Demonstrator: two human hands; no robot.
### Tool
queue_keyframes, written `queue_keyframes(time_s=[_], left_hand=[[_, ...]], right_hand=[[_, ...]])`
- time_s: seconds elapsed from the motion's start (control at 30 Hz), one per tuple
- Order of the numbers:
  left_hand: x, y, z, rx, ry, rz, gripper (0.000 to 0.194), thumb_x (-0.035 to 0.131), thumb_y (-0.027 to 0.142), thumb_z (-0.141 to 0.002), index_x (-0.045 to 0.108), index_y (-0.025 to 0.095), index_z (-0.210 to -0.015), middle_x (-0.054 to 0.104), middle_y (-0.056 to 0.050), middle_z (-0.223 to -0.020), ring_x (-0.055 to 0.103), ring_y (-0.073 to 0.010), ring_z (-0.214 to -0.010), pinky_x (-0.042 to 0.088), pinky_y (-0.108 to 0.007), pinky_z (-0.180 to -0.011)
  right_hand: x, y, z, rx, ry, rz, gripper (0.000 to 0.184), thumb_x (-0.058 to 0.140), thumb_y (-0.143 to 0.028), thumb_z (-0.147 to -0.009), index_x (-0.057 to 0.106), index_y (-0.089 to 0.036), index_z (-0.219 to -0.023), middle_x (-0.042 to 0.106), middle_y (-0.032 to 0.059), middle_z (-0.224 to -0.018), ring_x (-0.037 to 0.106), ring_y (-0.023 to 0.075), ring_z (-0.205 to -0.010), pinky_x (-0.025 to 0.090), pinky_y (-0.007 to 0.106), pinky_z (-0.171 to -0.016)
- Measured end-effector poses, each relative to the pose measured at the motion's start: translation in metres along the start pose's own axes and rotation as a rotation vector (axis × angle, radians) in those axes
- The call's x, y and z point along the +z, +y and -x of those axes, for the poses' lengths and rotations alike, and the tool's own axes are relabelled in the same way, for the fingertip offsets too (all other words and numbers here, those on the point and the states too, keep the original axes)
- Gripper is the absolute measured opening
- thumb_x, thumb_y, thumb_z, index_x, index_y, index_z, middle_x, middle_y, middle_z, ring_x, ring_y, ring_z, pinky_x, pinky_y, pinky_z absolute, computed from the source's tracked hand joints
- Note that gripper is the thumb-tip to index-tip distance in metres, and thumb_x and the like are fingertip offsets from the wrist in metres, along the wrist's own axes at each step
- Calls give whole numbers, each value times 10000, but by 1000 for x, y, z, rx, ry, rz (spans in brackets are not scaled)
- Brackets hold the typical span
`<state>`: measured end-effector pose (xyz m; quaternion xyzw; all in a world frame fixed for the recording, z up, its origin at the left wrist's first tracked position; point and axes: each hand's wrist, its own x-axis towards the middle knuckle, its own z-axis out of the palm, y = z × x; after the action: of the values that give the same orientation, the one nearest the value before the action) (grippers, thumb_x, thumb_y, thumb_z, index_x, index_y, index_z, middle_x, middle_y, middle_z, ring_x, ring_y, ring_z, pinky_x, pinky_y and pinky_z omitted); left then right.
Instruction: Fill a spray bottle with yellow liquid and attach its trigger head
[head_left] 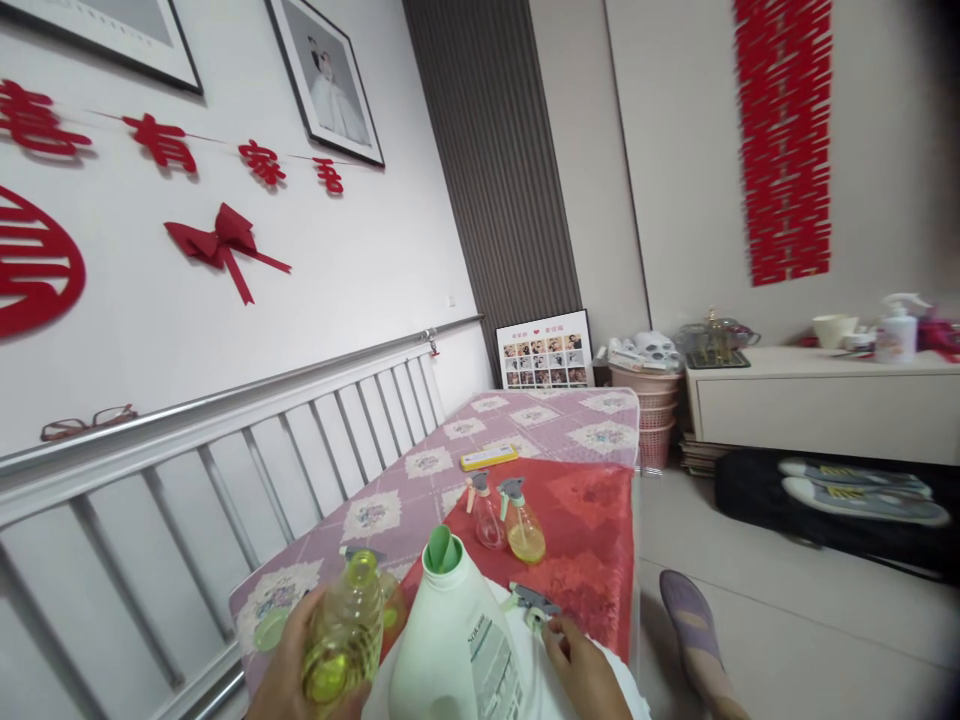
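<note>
My left hand [289, 650] is wrapped round a clear bottle [345, 635] of yellow-green liquid, its neck open. My right hand [581, 665] pinches a grey and pale green trigger spray head [534, 606], low over the white cloth. Between my hands stands a large pale green jug [442, 640] with an open green spout. Partly hidden behind the held bottle is another spray bottle [393, 605]. Farther off on the red cloth [589, 510] are a pink-trigger spray bottle [489, 520] that looks empty and a green-trigger spray bottle [525, 535] with some yellow liquid.
A green cap [271, 628] lies left on the flowered bed surface [424, 465]. Beyond the bottles is a yellow box [489, 457]. A white railing [300, 440] runs along the left. Pink baskets [652, 420] and a low cabinet [810, 390] stand at the back right.
</note>
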<state>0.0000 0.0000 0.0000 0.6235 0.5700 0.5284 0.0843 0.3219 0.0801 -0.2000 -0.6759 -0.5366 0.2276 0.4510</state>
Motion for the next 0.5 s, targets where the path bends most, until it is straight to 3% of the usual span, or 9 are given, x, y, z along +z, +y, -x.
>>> queue_keyframes(time_s=[0.23, 0.4, 0.5], left_hand=[[1, 17, -31, 130, -168, -301, 668, 546, 385, -703, 461, 195, -1337, 647, -124, -1365, 605, -312, -1274, 467, -543, -1125], [2, 16, -52, 157, -400, -500, 717, 569, 382, -731, 423, 178, -1402, 527, -130, -1509, 510, -304, -1385, 415, -529, -1184], [2, 21, -59, 163, -446, -578, 714, 556, 388, -759, 402, 181, -1425, 513, -127, -1516, 503, -295, -1385, 420, -520, -1177]], right_hand=[[1, 1, 0, -12, -10, 19, 293, 382, -463, -779, 594, -262, -802, 742, 46, -664, 716, 237, -672, 513, 313, -684], [2, 1, 1, -17, -19, 32, 295, 380, -439, -789, 604, -249, -814, 764, 75, -722, 716, 246, -688, 518, 335, -710], [1, 1, 2, -23, -21, 40, 298, 383, -426, -803, 617, -245, -833, 764, 70, -721, 715, 244, -694, 518, 332, -715]])
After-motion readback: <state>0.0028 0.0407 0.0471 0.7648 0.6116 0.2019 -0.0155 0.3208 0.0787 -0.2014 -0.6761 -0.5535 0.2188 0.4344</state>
